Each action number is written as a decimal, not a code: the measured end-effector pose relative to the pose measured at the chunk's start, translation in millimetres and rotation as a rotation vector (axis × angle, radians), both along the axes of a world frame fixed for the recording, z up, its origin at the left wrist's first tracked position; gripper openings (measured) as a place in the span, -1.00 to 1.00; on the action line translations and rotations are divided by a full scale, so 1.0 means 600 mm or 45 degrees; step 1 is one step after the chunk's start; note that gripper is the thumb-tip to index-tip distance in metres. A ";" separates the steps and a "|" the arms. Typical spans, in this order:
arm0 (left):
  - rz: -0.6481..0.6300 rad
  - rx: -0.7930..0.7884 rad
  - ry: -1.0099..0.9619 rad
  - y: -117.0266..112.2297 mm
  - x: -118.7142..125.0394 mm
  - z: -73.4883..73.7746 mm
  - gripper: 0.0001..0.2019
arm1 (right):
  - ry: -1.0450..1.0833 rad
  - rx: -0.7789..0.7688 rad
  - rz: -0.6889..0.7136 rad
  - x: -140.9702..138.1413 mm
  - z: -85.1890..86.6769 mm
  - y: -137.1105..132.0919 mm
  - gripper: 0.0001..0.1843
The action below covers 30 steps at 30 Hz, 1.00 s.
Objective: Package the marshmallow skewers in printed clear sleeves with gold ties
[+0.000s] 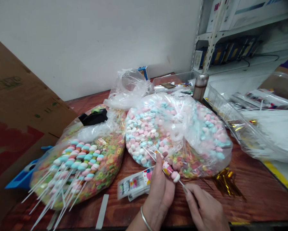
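White and slim, the straight stick sits pinched between the thumb and forefinger of our right hand, above the front of the reddish-brown wooden table. Just beyond, our left hand curls round a clear printed film wrapper, thumb raised along it; how firmly its fingertips press, we cannot tell. To handle this well, we judge, our right fingers want a light pinch close to the sweets, moving only along the stick's own line, while our left hold stays gentle enough not to squash the soft pieces or crease the film.

The rounded pink and white marshmallow sweets sit on the stick between our hands. Its long axis runs aslant: the bare end points near and right, the sweet-laden end far and left, into the wrapper.

Left of our left hand lies a flat stack of printed clear packets. Farther off stands a bulging clear plastic bag of pastel marshmallows.
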State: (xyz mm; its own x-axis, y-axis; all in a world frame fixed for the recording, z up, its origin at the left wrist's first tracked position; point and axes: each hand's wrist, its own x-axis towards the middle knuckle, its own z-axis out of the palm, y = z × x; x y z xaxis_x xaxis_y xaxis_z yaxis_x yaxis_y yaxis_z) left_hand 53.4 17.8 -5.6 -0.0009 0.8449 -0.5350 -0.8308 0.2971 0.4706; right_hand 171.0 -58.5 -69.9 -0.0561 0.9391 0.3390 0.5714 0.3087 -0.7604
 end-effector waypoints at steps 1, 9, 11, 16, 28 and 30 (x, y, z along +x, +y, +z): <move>-0.002 0.016 0.016 -0.001 0.002 -0.002 -0.69 | 0.102 -0.114 0.011 -0.002 0.002 -0.001 -0.77; -0.072 0.032 -0.012 -0.030 0.032 -0.019 -0.71 | 1.130 -0.875 0.015 -0.027 0.016 0.024 -0.53; -0.034 0.051 -0.025 -0.020 0.017 -0.018 -0.73 | 1.278 -1.013 0.039 -0.027 0.015 0.025 -0.50; 0.014 0.103 -0.037 0.008 -0.018 -0.017 -0.83 | 1.551 -1.201 0.151 -0.029 0.026 0.018 -0.53; 0.028 -0.015 -0.194 0.022 -0.021 0.006 -0.71 | 0.429 -0.474 0.132 -0.006 0.019 0.007 -0.68; 0.039 -0.008 -0.237 0.025 -0.025 0.009 -0.70 | 0.362 -0.416 0.120 -0.006 0.018 0.004 -0.68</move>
